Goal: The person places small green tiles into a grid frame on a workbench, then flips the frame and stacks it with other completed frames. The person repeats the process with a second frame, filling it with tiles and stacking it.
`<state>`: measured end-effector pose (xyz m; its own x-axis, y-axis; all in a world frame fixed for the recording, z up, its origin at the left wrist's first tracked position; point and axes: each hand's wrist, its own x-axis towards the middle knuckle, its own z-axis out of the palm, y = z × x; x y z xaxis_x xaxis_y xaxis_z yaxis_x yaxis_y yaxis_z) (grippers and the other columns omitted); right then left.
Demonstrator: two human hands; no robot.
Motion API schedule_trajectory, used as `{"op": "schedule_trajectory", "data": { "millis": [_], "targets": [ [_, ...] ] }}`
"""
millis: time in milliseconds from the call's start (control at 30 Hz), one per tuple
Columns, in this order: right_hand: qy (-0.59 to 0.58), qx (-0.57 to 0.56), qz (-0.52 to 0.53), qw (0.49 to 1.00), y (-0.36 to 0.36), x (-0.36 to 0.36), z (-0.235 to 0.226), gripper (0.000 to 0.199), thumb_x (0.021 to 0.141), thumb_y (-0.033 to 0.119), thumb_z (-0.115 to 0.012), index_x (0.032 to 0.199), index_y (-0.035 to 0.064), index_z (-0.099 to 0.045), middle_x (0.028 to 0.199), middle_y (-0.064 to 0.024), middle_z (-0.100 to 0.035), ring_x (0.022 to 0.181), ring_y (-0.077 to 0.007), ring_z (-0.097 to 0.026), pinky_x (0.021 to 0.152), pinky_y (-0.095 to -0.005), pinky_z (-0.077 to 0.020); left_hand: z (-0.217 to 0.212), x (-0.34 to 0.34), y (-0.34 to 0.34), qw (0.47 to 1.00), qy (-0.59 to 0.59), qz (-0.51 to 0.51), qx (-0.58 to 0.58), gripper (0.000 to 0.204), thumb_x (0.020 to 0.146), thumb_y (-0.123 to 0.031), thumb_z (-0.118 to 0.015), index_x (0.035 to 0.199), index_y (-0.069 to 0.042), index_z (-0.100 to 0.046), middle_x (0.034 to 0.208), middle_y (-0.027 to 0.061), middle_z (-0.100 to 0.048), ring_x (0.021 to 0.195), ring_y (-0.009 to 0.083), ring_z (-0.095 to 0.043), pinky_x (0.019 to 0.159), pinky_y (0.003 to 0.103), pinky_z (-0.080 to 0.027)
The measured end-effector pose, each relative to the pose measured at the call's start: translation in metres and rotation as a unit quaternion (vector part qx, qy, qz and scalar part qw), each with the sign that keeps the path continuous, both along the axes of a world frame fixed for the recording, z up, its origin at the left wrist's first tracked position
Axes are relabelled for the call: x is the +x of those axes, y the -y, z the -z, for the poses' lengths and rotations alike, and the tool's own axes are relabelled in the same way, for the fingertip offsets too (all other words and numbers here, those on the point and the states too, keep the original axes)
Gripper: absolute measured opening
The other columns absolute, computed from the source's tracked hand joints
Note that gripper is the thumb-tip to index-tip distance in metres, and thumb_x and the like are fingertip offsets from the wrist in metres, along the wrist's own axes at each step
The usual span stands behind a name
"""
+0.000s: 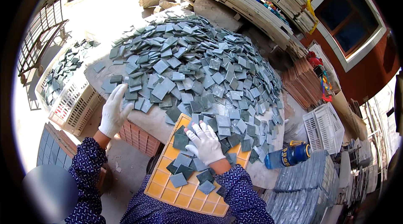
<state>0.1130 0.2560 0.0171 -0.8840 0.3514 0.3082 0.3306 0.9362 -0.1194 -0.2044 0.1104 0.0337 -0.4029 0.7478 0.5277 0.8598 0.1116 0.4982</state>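
Observation:
My left hand (112, 114), in a white glove, is raised near the left edge of a big heap of square grey-green stone tiles (189, 64). Its fingers are stretched, the thumb stands apart, and it holds nothing. My right hand (205, 145), also gloved, lies spread palm down over loose tiles at the near side of the heap. Under it, an orange grid tray (174, 196) tilts across my lap and the table edge. Several loose tiles (179, 180) lie scattered over its cells, some overlapping. What is directly beneath the right palm is hidden.
At the left stands a white plastic crate (75, 106) of tiles; a reddish grid tray (138, 136) leans below the table. To the right are a blue water bottle (287, 156), stacked wrapped tiles (300, 182) and another white crate (323, 127). Stone slabs (247, 9) are piled behind.

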Motion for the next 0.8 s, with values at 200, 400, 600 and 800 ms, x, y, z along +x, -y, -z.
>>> {"op": "schedule_trajectory", "data": {
  "millis": [200,400,600,800],
  "targets": [
    [0.083,0.051,0.055,0.994,-0.007,0.033,-0.005,0.046,0.079,0.039,-0.069,0.121,0.0211,-0.063,0.127,-0.0042,-0.057,0.119,-0.0297,-0.048,0.099,-0.0483,-0.0348,0.026,0.093,-0.081,0.985,0.058,0.162,-0.014,0.044,0.081,-0.015,-0.066,0.123,-0.006,-0.055,0.125,0.0143,-0.055,0.113,0.0336,-0.055,0.094,0.04,-0.047],
    [0.042,0.012,0.1,0.994,0.011,0.07,-0.01,0.05,0.071,0.031,-0.077,0.117,0.0187,-0.064,0.126,-0.0117,-0.052,0.11,-0.03,-0.049,0.086,-0.0467,-0.0398,0.021,0.119,-0.174,0.976,0.0,0.131,-0.175,0.052,0.075,-0.024,-0.073,0.119,-0.006,-0.052,0.109,0.0145,-0.06,0.099,0.0351,-0.059,0.083,0.043,-0.049],
    [-0.001,-0.001,0.248,0.969,-0.005,0.121,-0.003,0.066,0.071,0.034,-0.078,0.128,0.0108,-0.054,0.135,-0.0195,-0.044,0.121,-0.0395,-0.043,0.098,-0.0488,-0.0373,0.031,0.139,-0.18,0.981,-0.004,0.153,-0.118,0.039,0.076,-0.018,-0.071,0.112,-0.009,-0.056,0.096,0.0134,-0.058,0.094,0.0355,-0.059,0.079,0.044,-0.049],
    [-0.005,-0.117,0.284,0.952,-0.007,0.107,-0.007,0.072,0.076,0.039,-0.075,0.134,0.0047,-0.049,0.141,-0.024,-0.04,0.128,-0.0433,-0.039,0.106,-0.0452,-0.0342,0.026,0.118,-0.123,0.929,0.322,0.178,-0.04,0.035,0.082,-0.009,-0.061,0.115,0.001,-0.06,0.102,0.0174,-0.064,0.093,0.0258,-0.063,0.083,0.033,-0.049]
  ]
}}
